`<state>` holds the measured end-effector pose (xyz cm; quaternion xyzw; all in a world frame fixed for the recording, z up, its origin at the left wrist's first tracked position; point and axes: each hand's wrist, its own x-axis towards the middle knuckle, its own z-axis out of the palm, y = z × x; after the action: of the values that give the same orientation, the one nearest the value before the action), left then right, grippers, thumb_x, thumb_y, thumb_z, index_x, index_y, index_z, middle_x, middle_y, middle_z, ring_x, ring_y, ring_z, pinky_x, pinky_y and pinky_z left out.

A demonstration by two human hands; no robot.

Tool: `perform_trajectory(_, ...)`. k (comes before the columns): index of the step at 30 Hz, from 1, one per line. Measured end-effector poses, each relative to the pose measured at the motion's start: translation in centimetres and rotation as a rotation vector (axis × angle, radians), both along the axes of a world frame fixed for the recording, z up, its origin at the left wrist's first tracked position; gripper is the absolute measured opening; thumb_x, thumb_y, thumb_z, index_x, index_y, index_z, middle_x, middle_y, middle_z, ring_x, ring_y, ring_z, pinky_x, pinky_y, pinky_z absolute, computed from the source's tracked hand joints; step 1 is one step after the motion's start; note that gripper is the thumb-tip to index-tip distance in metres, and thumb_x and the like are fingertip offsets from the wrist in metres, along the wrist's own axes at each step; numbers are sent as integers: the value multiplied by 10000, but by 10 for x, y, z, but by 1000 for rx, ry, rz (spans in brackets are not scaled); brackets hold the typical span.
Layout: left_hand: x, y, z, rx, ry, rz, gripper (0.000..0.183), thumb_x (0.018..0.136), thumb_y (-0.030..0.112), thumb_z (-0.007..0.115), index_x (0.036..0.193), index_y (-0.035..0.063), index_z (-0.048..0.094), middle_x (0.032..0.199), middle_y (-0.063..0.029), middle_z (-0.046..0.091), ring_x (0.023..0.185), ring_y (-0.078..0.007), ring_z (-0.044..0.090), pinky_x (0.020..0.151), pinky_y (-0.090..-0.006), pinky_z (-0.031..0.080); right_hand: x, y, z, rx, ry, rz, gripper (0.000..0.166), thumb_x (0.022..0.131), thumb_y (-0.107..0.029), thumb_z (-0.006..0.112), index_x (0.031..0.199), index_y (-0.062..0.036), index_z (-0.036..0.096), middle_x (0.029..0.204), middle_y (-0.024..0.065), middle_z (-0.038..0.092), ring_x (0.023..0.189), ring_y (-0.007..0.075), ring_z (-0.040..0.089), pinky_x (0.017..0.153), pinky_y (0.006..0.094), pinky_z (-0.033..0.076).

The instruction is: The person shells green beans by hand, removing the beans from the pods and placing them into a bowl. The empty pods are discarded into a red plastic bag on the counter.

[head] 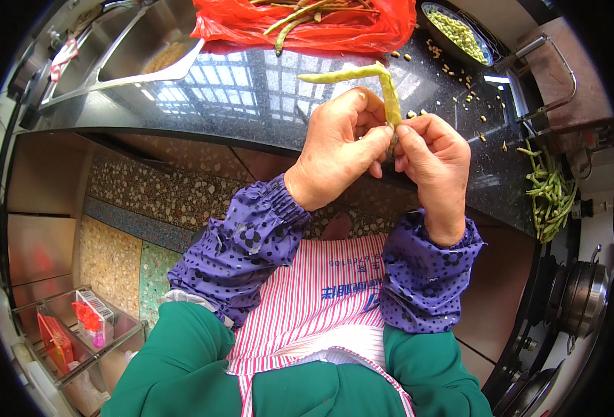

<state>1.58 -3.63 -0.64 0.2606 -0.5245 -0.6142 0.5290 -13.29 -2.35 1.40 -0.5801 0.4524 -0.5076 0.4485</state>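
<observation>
Near the front edge of the dark stone counter (223, 112), my left hand (341, 143) and my right hand (432, 161) meet at the lower end of a yellow-green bean pod (392, 101). Fingertips of both hands pinch it. A second stretch of pod (341, 75) joins at the top and points left; whether it is one bent pod or two is unclear. Beyond the hands lies a red plastic bag (307, 34) with long pods (296, 26) on it. A patterned bowl (487, 54) of shelled beans (455, 34) stands at the back right.
Loose beans and scraps (468, 96) dot the counter's right side. Slender green pods (549, 193) are heaped at its right end. A wooden board (568, 78) in a metal rack stands at the right, a steel sink (145, 41) at the left, and a lidded pot (581, 297) at the lower right.
</observation>
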Motion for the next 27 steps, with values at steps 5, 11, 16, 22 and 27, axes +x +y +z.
perform_trajectory(5, 1, 0, -1, 24, 125, -69, 158, 869, 13, 504, 1016, -36, 474, 864, -95, 583, 669, -114, 578, 527, -237, 508, -5, 0, 1, 85, -169, 60, 92, 865, -75, 576, 841, 13, 586, 665, 27, 580, 527, 44, 518, 457, 154, 382)
perform_trajectory(11, -1, 2, -1, 6, 34, 22, 130, 874, 16, 500, 993, -35, 492, 841, -84, 584, 639, -102, 566, 516, -220, 488, -1, -1, 2, 122, -188, 62, 117, 865, -109, 599, 852, 6, 583, 658, 25, 578, 513, 39, 513, 421, 140, 345)
perform_trajectory(16, -2, 4, 1, -156, -241, 169, 110, 867, 13, 499, 967, -33, 509, 802, -62, 587, 595, -69, 529, 497, -195, 447, 1, -2, -1, 24, -10, 40, 195, 838, -170, 653, 837, 12, 582, 655, 10, 576, 502, 33, 498, 428, 147, 357)
perform_trajectory(22, -4, 1, -5, -151, -192, 160, 113, 866, 15, 500, 971, -24, 513, 796, -51, 589, 599, -55, 519, 474, -181, 411, 3, -2, -1, 59, -57, 15, 176, 839, -151, 653, 808, 4, 576, 643, -2, 564, 508, 30, 483, 441, 153, 361)
perform_trajectory(27, -4, 2, -3, -90, -159, 152, 125, 872, 41, 515, 984, -13, 523, 795, -43, 588, 604, -56, 522, 478, -175, 414, 5, -1, 2, 55, -84, 16, 160, 846, -129, 642, 782, -9, 559, 629, -9, 548, 511, 21, 463, 436, 155, 339)
